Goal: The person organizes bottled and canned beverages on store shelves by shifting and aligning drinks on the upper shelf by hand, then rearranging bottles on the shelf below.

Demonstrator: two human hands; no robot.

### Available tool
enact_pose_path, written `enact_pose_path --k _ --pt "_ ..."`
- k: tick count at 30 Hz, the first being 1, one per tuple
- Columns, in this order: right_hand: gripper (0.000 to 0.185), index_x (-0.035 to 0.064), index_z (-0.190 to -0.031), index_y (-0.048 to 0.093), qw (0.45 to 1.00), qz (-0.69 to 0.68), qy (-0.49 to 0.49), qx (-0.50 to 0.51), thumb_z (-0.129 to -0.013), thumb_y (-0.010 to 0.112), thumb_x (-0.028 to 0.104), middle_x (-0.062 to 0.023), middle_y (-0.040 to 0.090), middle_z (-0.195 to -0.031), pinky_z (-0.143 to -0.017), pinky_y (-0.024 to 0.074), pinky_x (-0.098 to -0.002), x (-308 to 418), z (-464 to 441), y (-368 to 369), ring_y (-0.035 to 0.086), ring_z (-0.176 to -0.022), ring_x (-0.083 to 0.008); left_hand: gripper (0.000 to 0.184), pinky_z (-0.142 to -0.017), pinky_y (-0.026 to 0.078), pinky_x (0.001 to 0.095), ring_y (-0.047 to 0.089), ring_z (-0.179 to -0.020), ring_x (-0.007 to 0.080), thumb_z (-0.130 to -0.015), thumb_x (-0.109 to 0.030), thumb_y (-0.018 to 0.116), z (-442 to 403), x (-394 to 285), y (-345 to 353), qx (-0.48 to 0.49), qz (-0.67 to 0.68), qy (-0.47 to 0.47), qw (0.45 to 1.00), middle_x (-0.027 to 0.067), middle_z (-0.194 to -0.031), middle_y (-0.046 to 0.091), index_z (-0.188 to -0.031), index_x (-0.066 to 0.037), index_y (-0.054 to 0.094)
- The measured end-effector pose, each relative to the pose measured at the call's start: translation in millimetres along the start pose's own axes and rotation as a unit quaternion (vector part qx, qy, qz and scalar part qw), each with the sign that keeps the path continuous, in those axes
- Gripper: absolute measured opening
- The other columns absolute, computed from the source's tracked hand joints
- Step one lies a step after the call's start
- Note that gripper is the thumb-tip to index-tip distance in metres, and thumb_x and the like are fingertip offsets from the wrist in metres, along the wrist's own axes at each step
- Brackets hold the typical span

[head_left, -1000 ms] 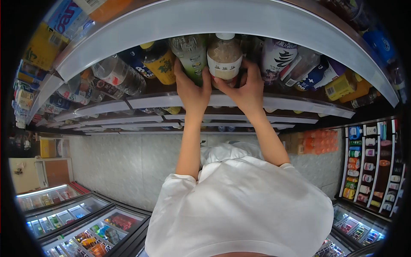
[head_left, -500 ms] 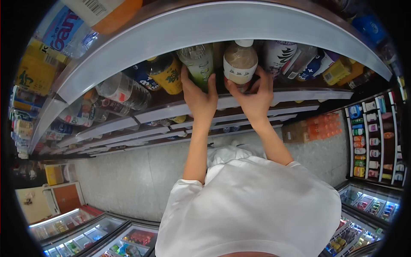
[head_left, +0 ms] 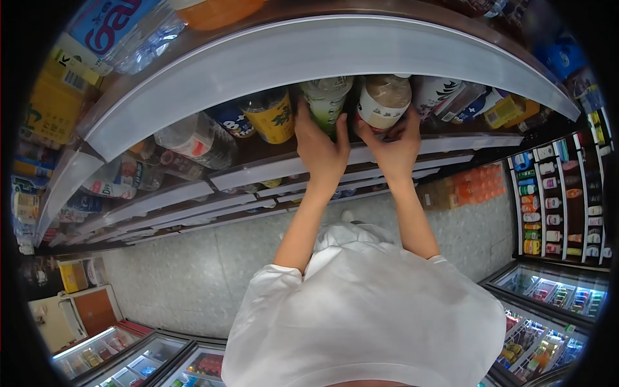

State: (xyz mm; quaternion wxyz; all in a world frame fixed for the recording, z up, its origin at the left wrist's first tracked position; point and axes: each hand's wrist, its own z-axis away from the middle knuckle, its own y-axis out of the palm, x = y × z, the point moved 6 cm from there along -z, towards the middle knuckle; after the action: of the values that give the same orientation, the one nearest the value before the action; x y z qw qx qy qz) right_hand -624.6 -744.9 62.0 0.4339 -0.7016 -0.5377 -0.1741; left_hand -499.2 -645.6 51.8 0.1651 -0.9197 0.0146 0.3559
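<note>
Beneath the broad pale front edge (head_left: 335,48) of the shelf above, we have both hands reaching in among a row of drinks. Our left hand (head_left: 322,153) straddles the green bottle (head_left: 327,103), thumb along its right side and fingers along its left. Our right hand (head_left: 393,145) is curled around the lower part of the white-labelled bottle (head_left: 382,111), thumb at its left and fingers at its right. These two bottles stand next to each other near the front of the row, with a narrow dark gap between them; their tops are partly hidden by the edge above. To our left, we see a yellow-labelled bottle (head_left: 274,124), then a dark-blue bottle (head_left: 235,120) and a clear bottle (head_left: 196,138), tilted in this view. To our right, a white-and-purple bottle (head_left: 437,97) sits just beyond our fingers, with yellow packaging (head_left: 503,113) farther along.
</note>
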Motion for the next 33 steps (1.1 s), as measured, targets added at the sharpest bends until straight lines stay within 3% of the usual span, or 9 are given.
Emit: enact_pose_path --k 2,4,11,16,17,19,20,27,33 --pt "0.078 -0.0018 -0.119 0.046 0.999 -0.01 0.037 0.016 -0.058 0.085 0.026 -0.01 0.059 -0.092 -0.063 0.0491 -0.0267 -4 3 4 0.059 -0.072 -0.0155 0.071 -0.091 0.042 0.0428 0.051 -0.11 0.042 -0.083 -0.019 0.067 1 1 1 0.002 -0.007 0.006 1.0 0.0284 -0.126 0.047 -0.136 0.009 0.028" --pt "0.082 -0.001 -0.12 0.043 0.967 -0.239 0.028 -0.081 -0.055 0.088 0.021 -0.0111 0.058 -0.097 -0.071 0.0492 -0.0269 -9 9 0 0.059 -0.087 -0.0164 0.072 -0.091 0.042 0.0433 0.051 -0.11 0.0428 -0.083 -0.02 0.067 1 2 2 0.002 -0.012 0.012 1.0 0.029 -0.127 0.046 -0.136 0.009 0.028" --pt "0.077 -0.0012 -0.121 0.041 0.988 -0.143 -0.022 -0.058 -0.059 0.085 0.011 -0.0143 0.057 -0.106 -0.088 0.047 -0.0343 -15 16 -23 0.058 -0.102 -0.021 0.072 -0.086 0.044 0.0452 0.051 -0.105 0.0449 -0.083 -0.021 0.067 1 0 4 0.002 -0.037 0.039 0.999 0.0302 -0.122 0.047 -0.134 0.013 0.028" --pt "0.081 -0.0002 -0.126 0.036 0.979 -0.194 0.029 -0.061 -0.062 0.084 0.01 -0.0101 0.051 -0.115 -0.082 0.0472 -0.0292 -15 12 -17 0.054 -0.104 -0.02 0.072 -0.082 0.045 0.0465 0.052 -0.1 0.0457 -0.083 -0.021 0.066 1 -3 4 -0.011 -0.05 0.068 0.996 0.0306 -0.116 0.049 -0.133 0.014 0.028" --pt "0.081 -0.0002 -0.126 0.036 0.979 -0.192 0.031 -0.064 -0.062 0.084 0.01 -0.0101 0.051 -0.115 -0.082 0.0472 -0.0292 -16 9 -16 0.054 -0.104 -0.02 0.072 -0.083 0.045 0.0466 0.052 -0.1 0.0459 -0.083 -0.022 0.066 1 -3 4 -0.009 -0.048 0.07 0.996 0.0308 -0.116 0.049 -0.133 0.014 0.028" --pt "0.073 -0.003 -0.119 0.048 0.993 -0.093 0.019 -0.074 -0.061 0.085 0.022 -0.0117 0.052 -0.103 -0.064 0.0492 -0.0307 -13 3 -15 0.057 -0.071 -0.0158 0.072 -0.083 0.045 0.0467 0.052 -0.101 0.0461 -0.083 -0.022 0.066 1 -3 4 -0.005 -0.047 0.071 0.996 0.031 -0.116 0.049 -0.133 0.014 0.028" --pt "0.078 -0.0023 -0.122 0.047 0.998 -0.014 0.025 -0.063 -0.061 0.085 0.028 -0.0113 0.05 -0.097 -0.057 0.0454 -0.03 -10 0 -16 0.049 -0.061 -0.015 0.073 -0.084 0.045 0.0467 0.051 -0.101 0.0463 -0.083 -0.022 0.066 1 -3 3 -0.002 -0.047 0.067 0.997 0.0313 -0.116 0.049 -0.133 0.014 0.028" --pt "0.081 -0.003 -0.123 0.046 0.996 0.025 -0.019 -0.087 -0.061 0.086 0.03 -0.0116 0.05 -0.098 -0.056 0.0445 -0.0288 1 -2 -13 0.05 -0.06 -0.0155 0.073 -0.086 0.044 0.0472 0.05 -0.104 0.0472 -0.084 -0.023 0.066 1 -1 3 0.003 -0.034 0.072 0.997 0.0321 -0.12 0.047 -0.133 0.014 0.028" --pt "0.064 0.0001 -0.121 0.05 0.986 -0.107 -0.029 -0.122 -0.071 0.081 0.025 -0.0103 0.05 -0.102 -0.057 0.0441 -0.0245 -25 -5 -34 0.053 -0.067 -0.0127 0.072 -0.09 0.042 0.0476 0.048 -0.108 0.0466 -0.083 -0.019 0.066 -3 -1 -2 0.026 0.015 0.048 0.998 0.0313 -0.124 0.045 -0.135 0.01 0.027"
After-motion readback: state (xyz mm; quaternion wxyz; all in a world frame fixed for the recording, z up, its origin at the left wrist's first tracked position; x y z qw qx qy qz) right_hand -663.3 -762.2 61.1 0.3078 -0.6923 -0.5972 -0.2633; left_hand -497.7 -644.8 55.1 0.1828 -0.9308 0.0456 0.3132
